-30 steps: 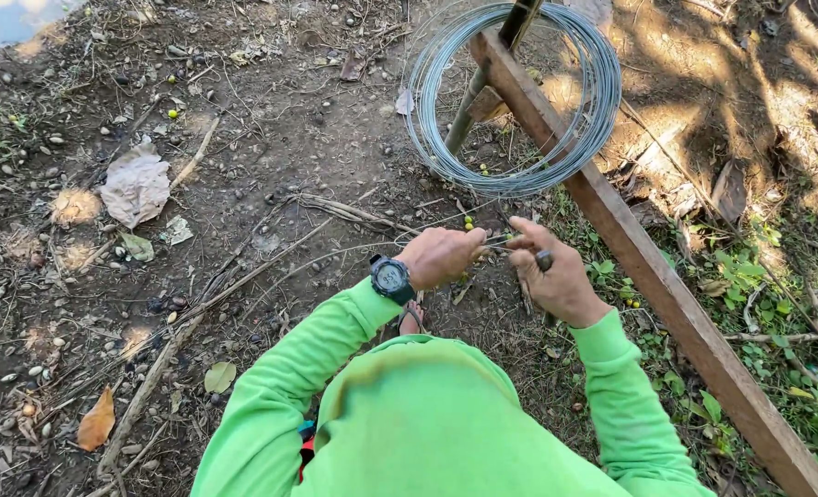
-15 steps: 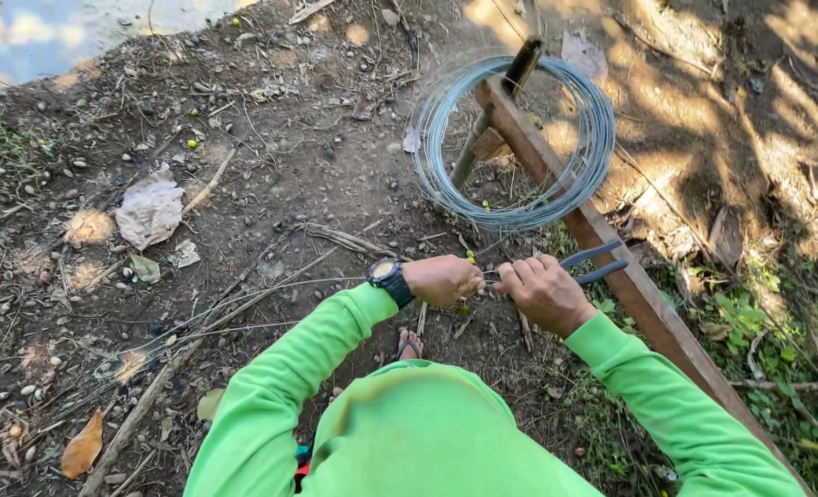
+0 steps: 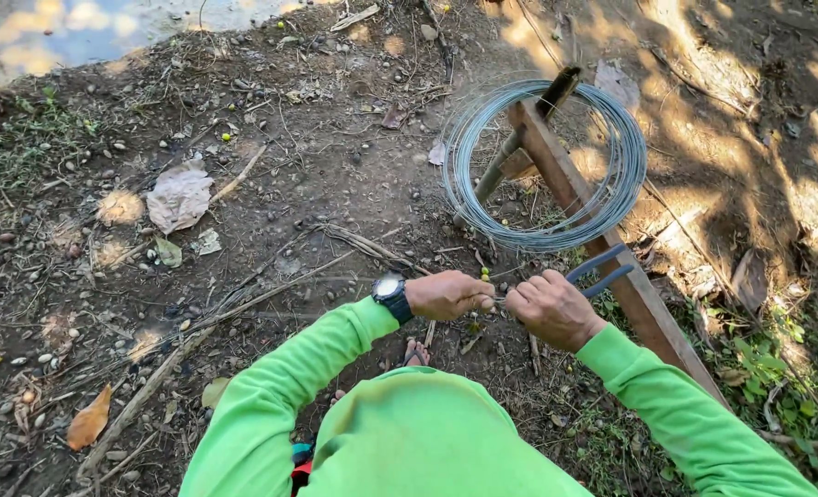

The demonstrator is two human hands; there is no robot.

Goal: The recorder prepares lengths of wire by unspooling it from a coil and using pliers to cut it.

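Observation:
My left hand (image 3: 447, 295), with a black wristwatch (image 3: 391, 294) above it, pinches a thin grey wire in front of my chest. My right hand (image 3: 552, 308) grips pliers with blue handles (image 3: 600, 269) that stick out to the upper right; the jaws are hidden between my two fists. Both sleeves are bright green. A large coil of grey wire (image 3: 545, 166) hangs around a slanted wooden post (image 3: 602, 244) just beyond my hands.
Bare dirt with pebbles, twigs and dry leaves surrounds me. A crumpled pale leaf (image 3: 179, 195) lies at the left, a long stick (image 3: 133, 405) at lower left. Water (image 3: 77, 28) shows at the top left. Green weeds (image 3: 768, 368) grow at the right.
The view has tilted, so the coil and post sit lower in frame. My hands have drawn closer together, and the blue pliers handles now stick out from my right fist.

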